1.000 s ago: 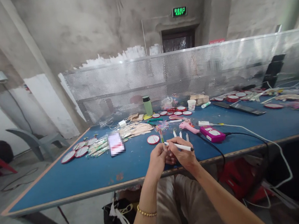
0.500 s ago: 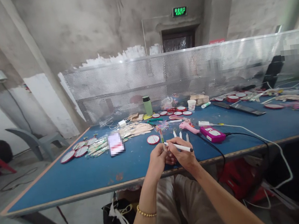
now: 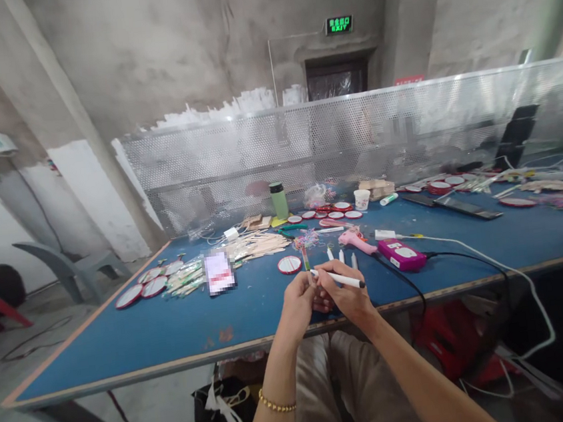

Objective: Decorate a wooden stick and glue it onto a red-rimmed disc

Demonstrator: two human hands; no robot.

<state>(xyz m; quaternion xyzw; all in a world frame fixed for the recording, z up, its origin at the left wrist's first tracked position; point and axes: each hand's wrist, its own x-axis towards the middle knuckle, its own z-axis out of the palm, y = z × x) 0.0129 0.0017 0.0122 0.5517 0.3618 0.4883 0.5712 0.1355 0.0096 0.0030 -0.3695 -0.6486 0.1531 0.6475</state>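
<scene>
Between the fingers of my left hand (image 3: 301, 299) stands a thin wooden craft stick (image 3: 305, 257), coloured red and green on its upper part. My right hand (image 3: 348, 298) is closed around a white marker pen (image 3: 341, 277) with a dark end, its tip against or very close to the stick. The lower end of the stick is hidden by my fingers. Just beyond my hands lie a round white disc with a red rim (image 3: 289, 264) and several more white markers (image 3: 341, 256). A pink glue gun (image 3: 358, 240) rests to their right.
A purple box (image 3: 401, 255) with cables sits at the right. On the left are a phone (image 3: 220, 272), a pile of craft sticks (image 3: 259, 245) and red-rimmed discs (image 3: 129, 295). A green bottle (image 3: 278, 201) and paper cup (image 3: 361, 200) stand near the perforated metal screen (image 3: 235, 155).
The view has shifted very slightly. Both hands keep their hold on the stick and the marker, with almost no visible movement.
</scene>
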